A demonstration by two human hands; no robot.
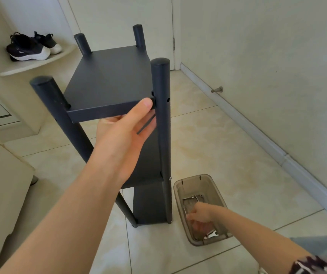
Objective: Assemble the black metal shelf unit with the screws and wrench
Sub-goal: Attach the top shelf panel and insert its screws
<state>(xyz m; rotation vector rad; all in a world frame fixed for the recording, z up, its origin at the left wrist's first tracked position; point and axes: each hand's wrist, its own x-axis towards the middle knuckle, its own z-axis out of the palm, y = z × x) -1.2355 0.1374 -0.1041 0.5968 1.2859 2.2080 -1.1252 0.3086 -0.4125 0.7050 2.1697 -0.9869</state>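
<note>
- Black shelf unit (150, 204) stands upright on the tiled floor, centre of view. Two lower shelves appear fixed, with a screw head (170, 178) showing on the near right post (161, 82) at the middle level.
- Top shelf (107, 80) sits between the four posts. An open screw hole (168, 99) in the near right post at this level suggests this corner is not yet fastened.
- Left hand (123, 133) grips the top shelf's near edge just beside that post, thumb on top, fingers under.
- Right hand (200, 214) reaches down into a translucent bin (178, 186) on the floor, right of the unit. It is blurred, so I cannot tell whether it holds anything.
- Wrench (211, 234) lies at the bin's near end, near the hand.
- Step judged in hand: fetching a fastener for the top shelf. The next move calls for holding the shelf level with the hole while a screw is brought up and started, then tightened with the wrench.
</note>
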